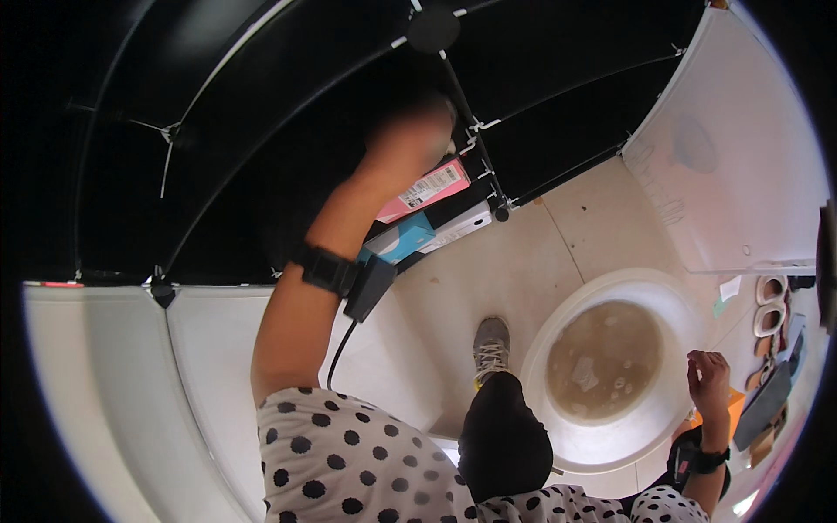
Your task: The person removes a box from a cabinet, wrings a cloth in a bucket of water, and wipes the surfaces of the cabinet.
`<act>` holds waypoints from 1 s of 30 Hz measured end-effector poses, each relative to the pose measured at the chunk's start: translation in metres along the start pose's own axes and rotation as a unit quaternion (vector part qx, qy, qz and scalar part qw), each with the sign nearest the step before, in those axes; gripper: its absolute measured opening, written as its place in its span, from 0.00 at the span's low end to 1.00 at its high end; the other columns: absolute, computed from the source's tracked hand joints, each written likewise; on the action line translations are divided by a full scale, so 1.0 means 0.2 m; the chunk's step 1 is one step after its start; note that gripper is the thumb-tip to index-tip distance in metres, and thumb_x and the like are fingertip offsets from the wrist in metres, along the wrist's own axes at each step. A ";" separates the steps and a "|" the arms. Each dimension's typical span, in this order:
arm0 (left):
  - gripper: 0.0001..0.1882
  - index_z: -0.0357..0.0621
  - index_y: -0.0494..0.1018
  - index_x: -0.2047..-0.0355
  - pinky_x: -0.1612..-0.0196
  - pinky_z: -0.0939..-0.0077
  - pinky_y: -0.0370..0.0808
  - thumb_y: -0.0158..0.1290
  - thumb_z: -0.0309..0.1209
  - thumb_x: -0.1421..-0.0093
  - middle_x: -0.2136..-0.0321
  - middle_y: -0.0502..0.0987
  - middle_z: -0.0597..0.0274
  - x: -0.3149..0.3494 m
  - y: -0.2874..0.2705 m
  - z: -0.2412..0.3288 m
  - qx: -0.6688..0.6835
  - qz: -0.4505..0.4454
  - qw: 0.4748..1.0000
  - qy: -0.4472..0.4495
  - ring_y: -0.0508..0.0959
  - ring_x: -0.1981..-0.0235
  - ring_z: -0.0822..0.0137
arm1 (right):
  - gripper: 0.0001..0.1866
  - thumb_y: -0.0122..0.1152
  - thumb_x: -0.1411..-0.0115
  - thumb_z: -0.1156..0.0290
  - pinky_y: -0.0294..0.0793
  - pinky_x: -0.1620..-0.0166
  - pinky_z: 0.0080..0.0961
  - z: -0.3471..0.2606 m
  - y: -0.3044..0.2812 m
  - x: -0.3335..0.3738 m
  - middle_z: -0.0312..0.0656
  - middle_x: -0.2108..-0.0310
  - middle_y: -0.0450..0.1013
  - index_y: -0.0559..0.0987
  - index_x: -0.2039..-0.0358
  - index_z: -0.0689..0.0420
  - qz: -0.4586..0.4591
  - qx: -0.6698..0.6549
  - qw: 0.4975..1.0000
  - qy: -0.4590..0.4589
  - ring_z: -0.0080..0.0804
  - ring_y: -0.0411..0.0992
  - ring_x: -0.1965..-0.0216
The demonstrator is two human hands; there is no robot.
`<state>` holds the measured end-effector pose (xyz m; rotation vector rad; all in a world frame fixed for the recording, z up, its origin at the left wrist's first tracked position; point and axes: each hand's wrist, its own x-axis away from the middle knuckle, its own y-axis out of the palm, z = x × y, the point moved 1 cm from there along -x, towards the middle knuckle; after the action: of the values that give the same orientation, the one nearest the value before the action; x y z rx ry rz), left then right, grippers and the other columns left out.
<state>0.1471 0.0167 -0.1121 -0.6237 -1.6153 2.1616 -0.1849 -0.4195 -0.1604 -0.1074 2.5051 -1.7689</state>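
Progress looks midway at best: left hand [411,135] is a blur by the pink box [438,185] inside the black shelf [567,131], upper middle, can't tell its grip; right hand [711,383], lower right, hangs loosely curled, seemingly empty, near a tub [680,357] of already murky water [610,349].

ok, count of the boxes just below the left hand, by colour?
Pink box: 1
Blue box: 1
White box: 1
Total: 3
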 end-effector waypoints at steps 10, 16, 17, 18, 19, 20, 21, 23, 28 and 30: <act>0.18 0.48 0.75 0.61 0.50 0.72 0.69 0.46 0.16 0.49 0.55 0.73 0.60 0.51 -0.17 -0.55 0.021 -0.031 0.958 -0.284 0.72 0.53 0.61 | 0.06 0.54 0.54 0.82 0.67 0.68 0.35 0.03 -0.11 0.10 0.45 0.80 0.70 0.72 0.74 0.60 0.032 0.010 0.999 0.005 0.44 0.69 0.76; 0.21 0.51 0.71 0.54 0.51 0.69 0.69 0.48 0.20 0.49 0.55 0.72 0.62 0.38 -0.21 -0.52 0.396 0.127 0.852 -0.317 0.71 0.52 0.63 | 0.06 0.54 0.54 0.82 0.67 0.68 0.35 0.03 -0.13 0.11 0.46 0.79 0.71 0.72 0.73 0.60 0.061 0.005 0.998 0.005 0.45 0.69 0.76; 0.21 0.51 0.69 0.52 0.51 0.69 0.69 0.48 0.22 0.48 0.53 0.71 0.62 0.35 -0.20 -0.53 0.359 0.133 0.863 -0.329 0.70 0.51 0.64 | 0.06 0.54 0.54 0.82 0.67 0.68 0.35 0.03 -0.14 0.11 0.46 0.79 0.70 0.72 0.73 0.60 0.064 0.004 0.998 0.006 0.45 0.69 0.75; 0.22 0.51 0.68 0.50 0.50 0.68 0.68 0.48 0.23 0.47 0.52 0.70 0.62 0.32 -0.19 -0.53 0.322 0.140 0.872 -0.341 0.69 0.50 0.64 | 0.06 0.54 0.54 0.82 0.67 0.68 0.35 0.03 -0.15 0.12 0.46 0.79 0.70 0.72 0.73 0.60 0.066 0.003 0.998 0.006 0.45 0.69 0.75; 0.23 0.52 0.66 0.48 0.49 0.68 0.67 0.47 0.24 0.46 0.50 0.69 0.62 0.30 -0.20 -0.52 0.282 0.147 0.879 -0.355 0.68 0.49 0.64 | 0.06 0.54 0.54 0.82 0.67 0.68 0.35 0.04 -0.14 0.12 0.46 0.79 0.70 0.72 0.73 0.60 0.066 0.000 0.998 0.006 0.45 0.69 0.75; 0.23 0.52 0.66 0.48 0.48 0.67 0.66 0.48 0.26 0.46 0.49 0.68 0.60 0.27 -0.19 -0.50 0.249 0.165 0.905 -0.304 0.68 0.48 0.63 | 0.06 0.54 0.54 0.82 0.67 0.68 0.35 0.04 -0.14 0.12 0.46 0.79 0.70 0.72 0.73 0.60 0.065 0.003 0.998 0.006 0.45 0.69 0.75; 0.23 0.52 0.65 0.47 0.47 0.67 0.66 0.48 0.28 0.45 0.48 0.68 0.58 0.23 -0.18 -0.48 0.214 0.183 0.926 -0.252 0.68 0.47 0.61 | 0.06 0.54 0.54 0.82 0.67 0.67 0.35 0.04 -0.14 0.12 0.46 0.79 0.71 0.72 0.74 0.60 0.063 0.005 0.998 0.006 0.45 0.69 0.75; 0.25 0.54 0.64 0.46 0.46 0.65 0.65 0.49 0.27 0.45 0.48 0.67 0.55 0.17 -0.10 -0.39 0.084 0.112 0.956 -0.258 0.67 0.47 0.58 | 0.06 0.54 0.54 0.83 0.67 0.67 0.35 0.05 -0.13 0.12 0.45 0.79 0.71 0.72 0.74 0.60 0.053 0.004 0.998 0.019 0.45 0.69 0.75; 0.26 0.63 0.65 0.46 0.52 0.62 0.72 0.50 0.28 0.46 0.51 0.69 0.48 -0.05 0.14 -0.14 -0.118 0.080 0.977 -0.156 0.74 0.56 0.50 | 0.06 0.54 0.54 0.84 0.67 0.67 0.35 0.06 -0.09 0.10 0.45 0.78 0.71 0.72 0.74 0.60 0.049 0.008 0.999 0.014 0.45 0.69 0.75; 0.23 0.63 0.66 0.47 0.52 0.62 0.72 0.50 0.30 0.45 0.53 0.71 0.48 -0.13 0.14 -0.16 -0.123 0.088 0.973 -0.172 0.75 0.56 0.51 | 0.06 0.54 0.54 0.84 0.67 0.67 0.35 0.06 -0.06 0.09 0.46 0.78 0.71 0.72 0.74 0.59 0.032 -0.002 0.999 0.036 0.45 0.69 0.75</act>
<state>0.1849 0.0198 -0.1441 -0.4959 -2.1067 2.3138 -0.2009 -0.4365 -0.1532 0.0359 2.5311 -1.7734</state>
